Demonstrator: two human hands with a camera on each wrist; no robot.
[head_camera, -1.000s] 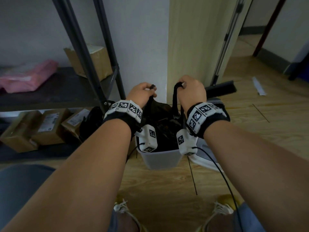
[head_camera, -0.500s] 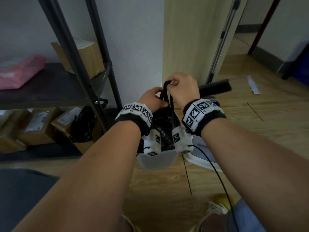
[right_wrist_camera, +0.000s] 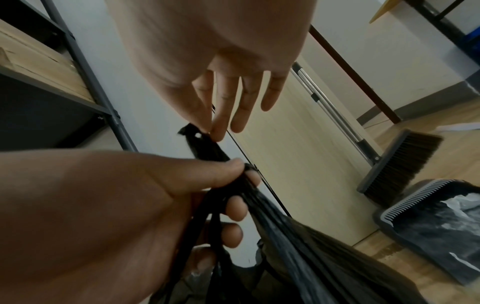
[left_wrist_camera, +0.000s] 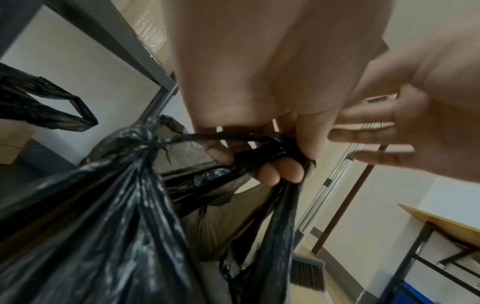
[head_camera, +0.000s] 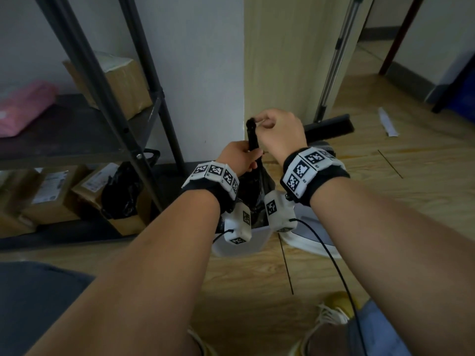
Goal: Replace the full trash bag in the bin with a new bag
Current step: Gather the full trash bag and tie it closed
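Note:
A full black trash bag (head_camera: 257,187) sits in a small white bin (head_camera: 244,244) on the wooden floor, by the wall corner. Its two handles are drawn together into one upright strand (head_camera: 251,134). My left hand (head_camera: 245,156) grips this strand low down, with fingers (left_wrist_camera: 275,170) curled round the gathered plastic. Just above, my right hand (head_camera: 262,123) pinches the strand's tip (right_wrist_camera: 196,134) between thumb and fingertips (right_wrist_camera: 218,131), with the other fingers loosely extended. The bag body (left_wrist_camera: 116,205) hangs taut below the left hand.
A black metal shelf rack (head_camera: 115,104) stands left of the bin, with cardboard boxes, a pink package (head_camera: 23,109) and another black bag (head_camera: 120,194). A broom (head_camera: 330,127) and dustpan (right_wrist_camera: 428,222) lie right of the bin. My shoes are at the bottom edge.
My hands held one handle each, apart, then came together. Now the left hand grips both handles lower down, and the right hand has risen to pinch their tip.

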